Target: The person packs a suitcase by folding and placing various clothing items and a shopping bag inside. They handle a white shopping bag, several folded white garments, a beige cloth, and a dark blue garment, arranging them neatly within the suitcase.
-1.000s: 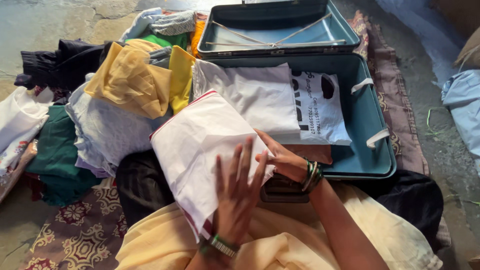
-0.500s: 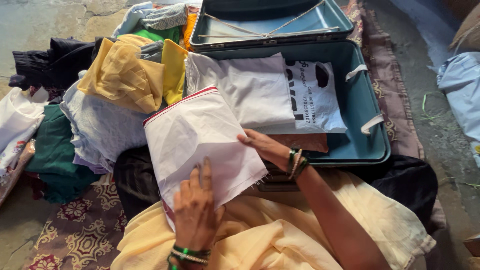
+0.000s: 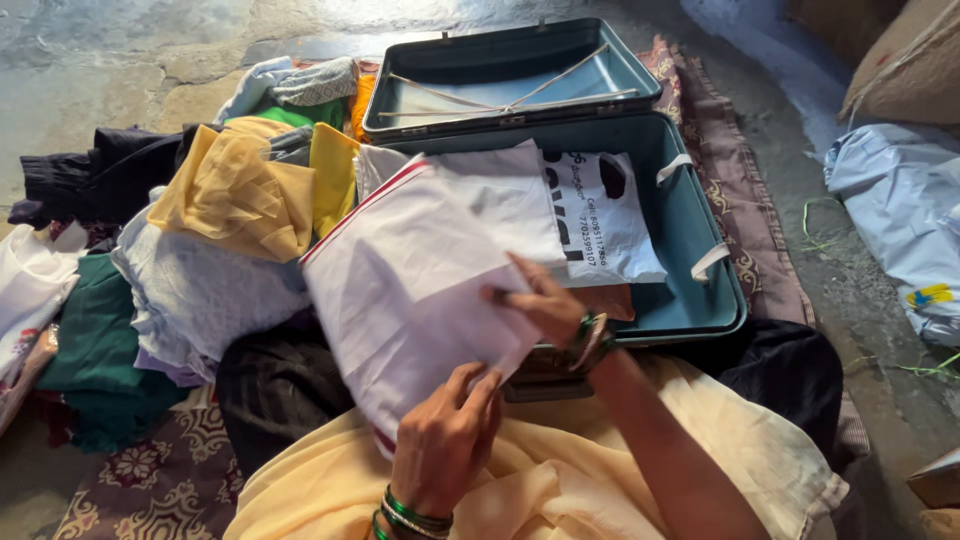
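Gripping white folded cloth (image 3: 415, 285) with both: left hand (image 3: 445, 440) pinches its 6 o'clock edge, right hand (image 3: 545, 305) clamps the 3 o'clock side. Open teal suitcase (image 3: 690, 240) at 1 o'clock.

- The folded white cloth with a red border (image 3: 410, 270) hid the left hand's (image 3: 445, 440) fingertips.
- The crumpled pale blue plastic sheet (image 3: 900, 215) ran off the right edge.
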